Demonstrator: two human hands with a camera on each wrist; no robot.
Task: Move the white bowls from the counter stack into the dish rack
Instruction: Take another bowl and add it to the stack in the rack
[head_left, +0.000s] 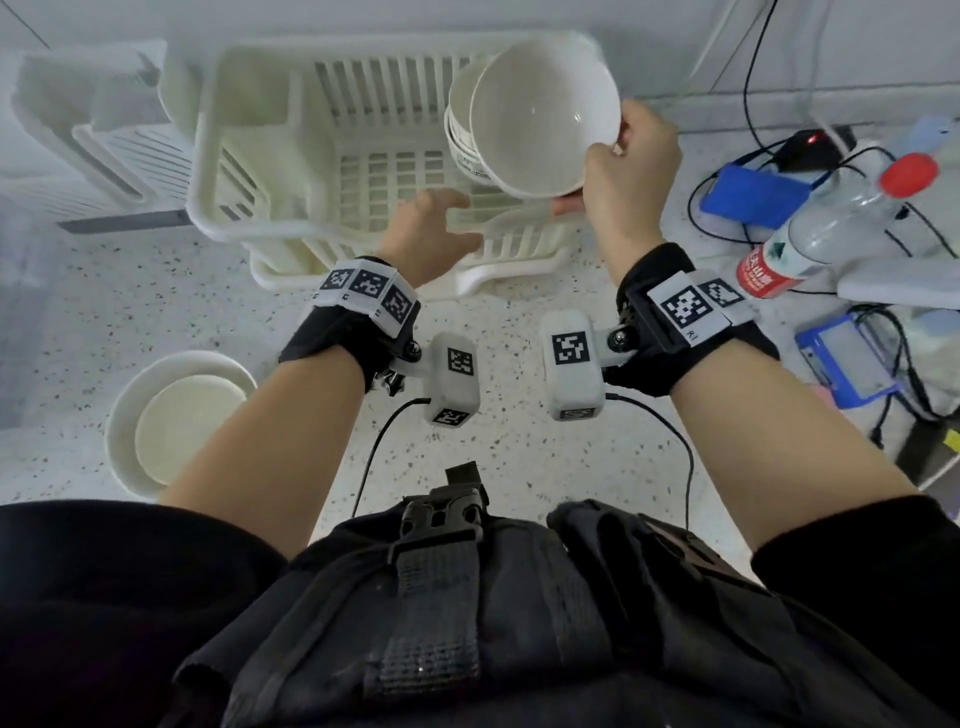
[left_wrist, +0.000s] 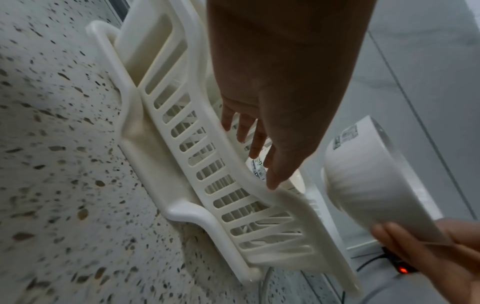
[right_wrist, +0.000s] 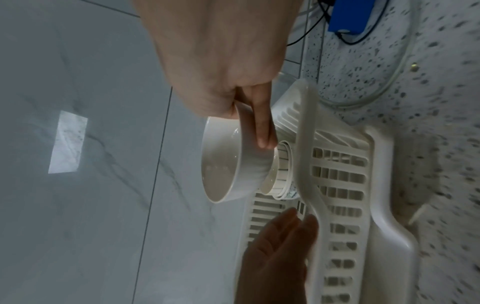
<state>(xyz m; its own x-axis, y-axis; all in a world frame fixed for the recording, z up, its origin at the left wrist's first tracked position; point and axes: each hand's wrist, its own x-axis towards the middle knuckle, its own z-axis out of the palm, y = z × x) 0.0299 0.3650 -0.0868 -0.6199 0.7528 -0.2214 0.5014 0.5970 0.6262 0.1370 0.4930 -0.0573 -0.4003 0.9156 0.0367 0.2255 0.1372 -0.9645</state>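
My right hand (head_left: 623, 166) grips a white bowl (head_left: 545, 119) by its rim, thumb inside, tilted on edge above the right end of the cream dish rack (head_left: 249, 171). Just behind it, other white bowls (head_left: 460, 124) stand on edge in the rack. In the right wrist view the held bowl (right_wrist: 228, 164) sits close against those racked bowls (right_wrist: 280, 170). My left hand (head_left: 441, 218) is over the rack's front rim with fingers relaxed and spread, holding nothing. More white bowls (head_left: 176, 421) are stacked on the counter at my lower left.
A clear bottle with a red cap (head_left: 831, 223) lies right of the rack among blue devices (head_left: 753, 192) and black cables. A black device with a red light (head_left: 810, 145) sits behind them. A second white drainer (head_left: 93, 145) stands left of the rack.
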